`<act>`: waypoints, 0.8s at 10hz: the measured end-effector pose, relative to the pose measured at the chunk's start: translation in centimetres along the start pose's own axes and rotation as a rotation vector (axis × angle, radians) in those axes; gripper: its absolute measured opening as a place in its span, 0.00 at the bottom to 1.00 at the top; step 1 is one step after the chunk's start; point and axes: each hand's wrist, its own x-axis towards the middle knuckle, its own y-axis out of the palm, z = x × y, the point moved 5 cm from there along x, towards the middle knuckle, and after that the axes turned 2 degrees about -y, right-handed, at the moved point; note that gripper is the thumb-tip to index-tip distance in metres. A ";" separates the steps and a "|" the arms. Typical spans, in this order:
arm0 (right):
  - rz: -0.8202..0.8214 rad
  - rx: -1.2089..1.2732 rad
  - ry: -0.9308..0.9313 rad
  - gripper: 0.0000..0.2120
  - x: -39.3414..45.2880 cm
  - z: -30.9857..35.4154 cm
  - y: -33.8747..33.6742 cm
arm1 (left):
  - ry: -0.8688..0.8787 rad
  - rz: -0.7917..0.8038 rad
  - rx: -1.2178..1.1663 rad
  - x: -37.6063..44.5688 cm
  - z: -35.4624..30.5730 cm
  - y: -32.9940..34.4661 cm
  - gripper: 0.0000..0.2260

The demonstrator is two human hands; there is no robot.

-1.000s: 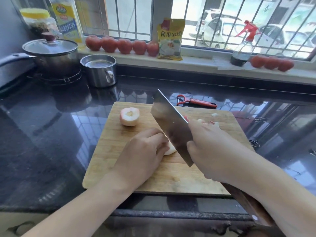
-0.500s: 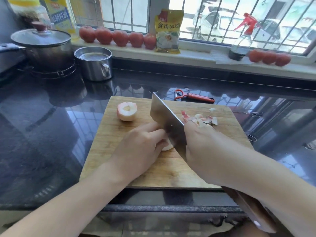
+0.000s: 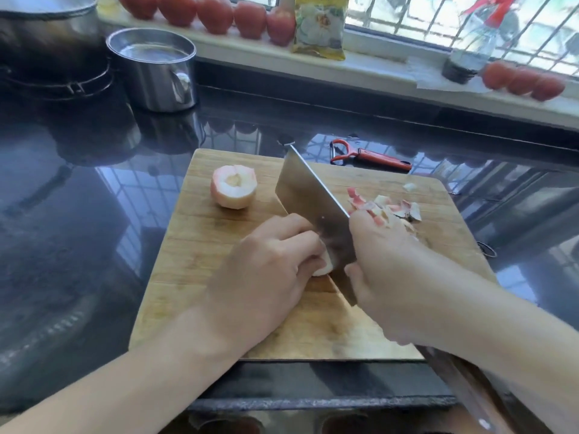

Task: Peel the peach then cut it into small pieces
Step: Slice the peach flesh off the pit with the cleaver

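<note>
On the wooden cutting board [image 3: 200,252] the left hand [image 3: 266,274] curls its fingers over a pale piece of peeled peach [image 3: 326,266], pinning it to the wood; only a sliver of the flesh shows past the knuckles. The right hand [image 3: 385,277] grips the cleaver [image 3: 310,198], whose broad blade stands upright against the left knuckles with its edge down at the peach piece. The other peach half [image 3: 233,187] — peeled, hollow side up — sits apart, toward the board's far left. A heap of pink peelings [image 3: 388,209] lies just beyond the right hand. The board rests on a dark glossy desk [image 3: 78,214]. A red peeler [image 3: 366,155] lies on the desk just past the board's far edge, and a steel cup [image 3: 153,70] stands farther left — near the windowsill lined with red tomatoes [image 3: 216,14].
</note>
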 end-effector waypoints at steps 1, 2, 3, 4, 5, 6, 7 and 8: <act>0.003 0.007 0.050 0.15 -0.6 -0.3 0.2 | 0.012 0.016 0.009 0.0 -0.1 0.2 0.04; -0.120 -0.037 0.024 0.14 0.3 -1.2 2.0 | 0.008 0.020 0.082 -0.2 -0.5 0.1 0.06; -0.159 0.019 0.042 0.10 0.6 -2.2 2.1 | -0.015 0.042 0.159 -0.1 -0.9 0.2 0.10; -0.056 0.189 0.084 0.08 -0.4 -3.6 0.9 | -0.067 0.054 0.135 -0.2 -0.9 0.1 0.11; -0.175 0.423 0.024 0.04 -1.6 -5.2 -1.1 | -0.122 0.060 0.102 -0.5 -0.9 -0.2 0.13; -0.251 0.543 -0.022 0.07 -1.6 -7.3 -2.6 | -0.158 0.048 0.112 -0.7 -1.2 -0.7 0.12; -0.257 0.675 -0.027 0.11 -0.5 -9.3 -3.0 | -0.212 0.078 0.139 -0.6 -0.9 -1.0 0.15; -0.261 0.751 -0.010 0.11 1.0 -11.0 -2.8 | -0.310 0.035 0.142 -0.4 -0.5 -1.7 0.14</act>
